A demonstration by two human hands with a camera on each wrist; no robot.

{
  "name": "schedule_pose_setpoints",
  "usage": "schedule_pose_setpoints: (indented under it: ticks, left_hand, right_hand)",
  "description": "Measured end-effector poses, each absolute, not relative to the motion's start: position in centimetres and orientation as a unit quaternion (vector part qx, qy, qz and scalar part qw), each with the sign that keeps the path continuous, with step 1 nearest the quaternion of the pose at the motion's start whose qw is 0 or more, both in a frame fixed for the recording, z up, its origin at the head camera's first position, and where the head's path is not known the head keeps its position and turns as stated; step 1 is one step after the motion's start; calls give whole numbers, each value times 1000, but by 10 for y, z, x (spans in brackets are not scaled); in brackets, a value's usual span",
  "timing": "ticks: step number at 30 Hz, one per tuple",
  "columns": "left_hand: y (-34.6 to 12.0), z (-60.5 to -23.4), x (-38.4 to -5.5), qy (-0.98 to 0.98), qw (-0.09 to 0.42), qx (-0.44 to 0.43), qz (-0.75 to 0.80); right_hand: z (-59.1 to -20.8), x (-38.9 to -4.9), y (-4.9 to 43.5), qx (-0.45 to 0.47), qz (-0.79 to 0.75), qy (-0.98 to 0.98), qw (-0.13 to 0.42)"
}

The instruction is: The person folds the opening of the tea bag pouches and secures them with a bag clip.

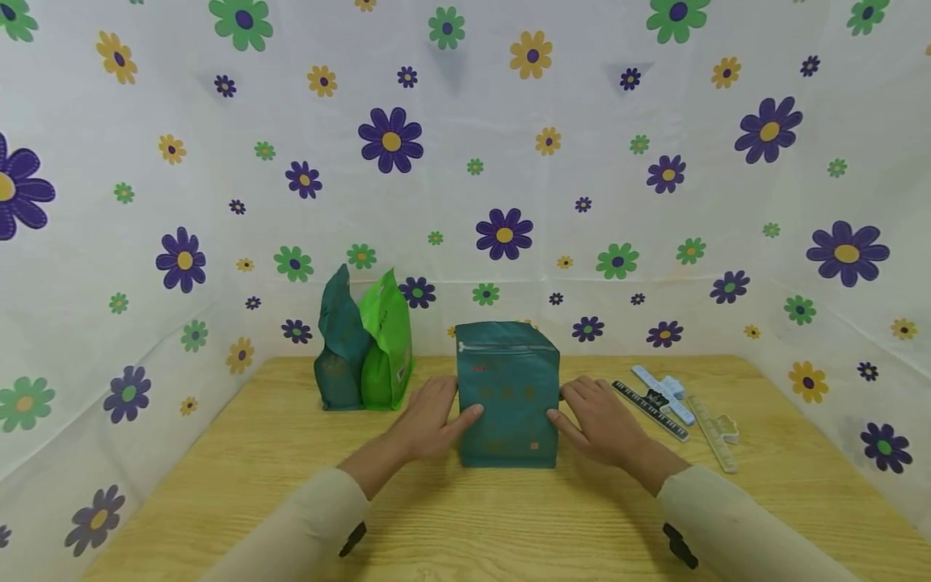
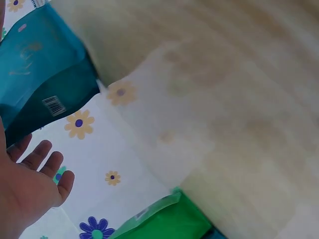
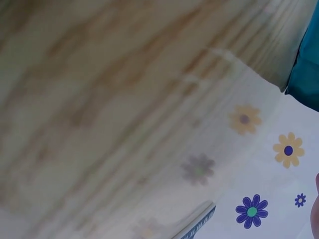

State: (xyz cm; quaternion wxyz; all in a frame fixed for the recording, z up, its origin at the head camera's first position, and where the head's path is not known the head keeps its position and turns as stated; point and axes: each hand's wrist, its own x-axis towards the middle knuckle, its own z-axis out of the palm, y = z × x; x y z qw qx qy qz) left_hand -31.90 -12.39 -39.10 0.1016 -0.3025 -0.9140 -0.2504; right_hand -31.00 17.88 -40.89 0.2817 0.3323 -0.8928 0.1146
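Note:
A teal zip bag [image 1: 509, 404] stands upright on the table, its top folded back and a pale zip strip across the front. My left hand [image 1: 436, 420] holds its left side, thumb on the front face and fingers along the side. On the opposite side my right hand [image 1: 600, 420] holds it the same way, thumb at the front edge. In the left wrist view, the side of the teal bag [image 2: 50, 74] shows a barcode, and several fingers of the left hand [image 2: 35, 184] extend beside it. Only a sliver of the right hand [image 3: 315, 219] appears in the right wrist view.
Another teal bag [image 1: 340, 347] and a bright green bag [image 1: 385, 347] stand together at the back left. To the right lie a black bag clip [image 1: 650, 410], a light blue clip [image 1: 663, 392] and a cream clip [image 1: 711, 432]. Flowered cloth [image 1: 465, 105] encloses the wooden table [image 1: 509, 517].

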Motion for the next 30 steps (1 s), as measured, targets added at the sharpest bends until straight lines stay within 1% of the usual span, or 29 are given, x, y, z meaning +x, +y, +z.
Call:
schedule_pose_setpoints:
  ticks: [5, 10, 13, 20, 25, 30]
  left_hand:
    - [-121, -380, -324, -890, 145, -343, -262]
    - [-120, -371, -328, -879, 171, -360, -262]
    - [-119, -363, -329, -880, 173, -357, -261]
    - [-116, -345, -331, -898, 158, -324, -252]
    - [-113, -332, -332, -904, 171, -307, -244]
    - [-110, -320, -336, -897, 186, -311, -254]
  right_hand:
    - [-405, -312, 179, 334, 114, -890, 289]
    - [-395, -313, 177, 334, 119, -889, 290]
    - [-387, -314, 177, 333, 124, -889, 290]
    - [-374, -318, 177, 334, 126, -884, 302]
    - [-368, -320, 176, 329, 137, -882, 308]
    - [-360, -320, 173, 317, 127, -886, 315]
